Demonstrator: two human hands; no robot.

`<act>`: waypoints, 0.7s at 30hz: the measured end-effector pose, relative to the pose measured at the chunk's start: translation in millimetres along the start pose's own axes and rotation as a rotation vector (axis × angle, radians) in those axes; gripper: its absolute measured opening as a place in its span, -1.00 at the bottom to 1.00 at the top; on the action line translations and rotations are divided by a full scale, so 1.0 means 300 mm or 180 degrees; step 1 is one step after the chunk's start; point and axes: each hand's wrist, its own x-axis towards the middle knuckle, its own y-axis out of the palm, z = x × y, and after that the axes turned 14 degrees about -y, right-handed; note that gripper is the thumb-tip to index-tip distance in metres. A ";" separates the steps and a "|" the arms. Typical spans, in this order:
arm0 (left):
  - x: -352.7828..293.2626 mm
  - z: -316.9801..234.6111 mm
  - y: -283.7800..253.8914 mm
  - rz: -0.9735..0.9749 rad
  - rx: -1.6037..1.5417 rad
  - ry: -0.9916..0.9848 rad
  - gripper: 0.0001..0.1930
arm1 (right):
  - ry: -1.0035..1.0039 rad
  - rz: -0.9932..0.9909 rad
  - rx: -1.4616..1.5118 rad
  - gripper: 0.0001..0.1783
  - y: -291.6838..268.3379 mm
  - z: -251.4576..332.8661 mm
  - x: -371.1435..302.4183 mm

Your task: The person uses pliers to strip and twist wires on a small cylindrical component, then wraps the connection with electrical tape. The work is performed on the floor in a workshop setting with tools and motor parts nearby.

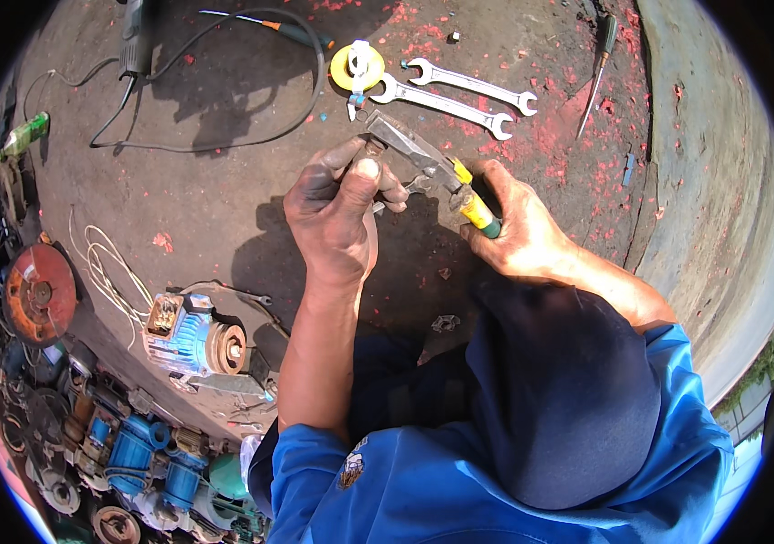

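Head view, item one: pliers (423,159), steel jaws, yellow-and-green grips, held above the concrete floor (224,199) near its far edge. Your right hand (518,231) is clenched round the grips; your left hand (337,204) pinches a small metal part (416,185) at the jaws, too small to identify. Judged rigid, fairly light, grimy, so likely slippery; you hold best on the sleeved handles. Item two: two open-ended spanners (459,95), just beyond, lying side by side. Item three: yellow tape roll (356,65), round, left of the spanners. Item four: blue electric motor (189,331), floor's near-left; no label is legible on it.
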 end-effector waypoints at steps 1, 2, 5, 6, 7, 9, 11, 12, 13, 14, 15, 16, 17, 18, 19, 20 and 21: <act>-0.003 0.000 0.009 -0.0249 0.0183 0.0066 -0.73 | -0.0044 -0.0048 -0.0056 -0.37 0.003 -0.004 0.002; -0.009 0.003 0.030 -0.0500 0.0363 0.0134 -0.74 | -0.0091 -0.0094 -0.0114 -0.34 0.007 -0.007 0.004; -0.007 -0.002 0.083 -0.1077 0.1051 0.0525 -0.78 | 0.0453 0.0603 0.0668 -0.46 0.003 -0.004 0.020; -0.006 0.000 0.091 -0.1080 0.1174 0.0746 -0.77 | 0.0425 0.0624 0.1796 -0.50 0.031 -0.013 0.014; -0.004 -0.002 0.094 -0.1084 0.1297 0.0966 -0.75 | 0.0445 0.0850 0.2237 -0.45 0.028 -0.019 0.013; 0.014 -0.013 0.077 -0.1025 0.1655 0.1446 -0.74 | 0.0695 0.1125 0.3326 -0.33 0.016 -0.007 0.026; 0.014 -0.020 0.067 -0.1013 0.1892 0.1702 -0.73 | 0.1003 0.1361 0.3783 -0.27 0.009 -0.007 0.024; 0.012 -0.022 0.068 -0.1029 0.1942 0.1729 -0.73 | 0.1161 0.1473 0.4007 -0.24 0.004 -0.009 0.022; 0.011 -0.024 0.068 -0.1044 0.1992 0.1755 -0.74 | 0.1222 0.1495 0.4193 -0.24 0.003 -0.005 0.020; 0.012 -0.031 0.059 -0.1113 0.2342 0.1920 -0.73 | 0.1284 0.1515 0.4380 -0.24 0.002 0.003 0.017; 0.012 -0.037 0.057 -0.1083 0.2422 0.1980 -0.73 | 0.1346 0.1526 0.4564 -0.24 -0.001 0.012 0.013; 0.011 -0.042 0.056 -0.1051 0.2502 0.2040 -0.73 | 0.1453 0.1461 0.4601 -0.21 -0.005 0.019 0.011; 0.010 -0.049 0.058 -0.1019 0.2584 0.2100 -0.72 | 0.1454 0.1485 0.4679 -0.20 -0.001 0.016 0.008; 0.001 -0.060 0.068 -0.1087 0.2567 0.1936 -0.72 | 0.1452 0.1509 0.4752 -0.19 0.004 0.007 0.004; 0.000 -0.061 0.065 -0.1049 0.2644 0.1988 -0.72 | 0.1451 0.1531 0.4827 -0.18 0.007 0.001 0.003; 0.001 -0.061 0.058 -0.1008 0.2722 0.2039 -0.72 | 0.1439 0.1562 0.4833 -0.18 0.007 0.002 0.005; 0.002 -0.062 0.053 -0.0965 0.2807 0.2091 -0.71 | 0.1423 0.1594 0.4845 -0.17 0.007 0.002 0.007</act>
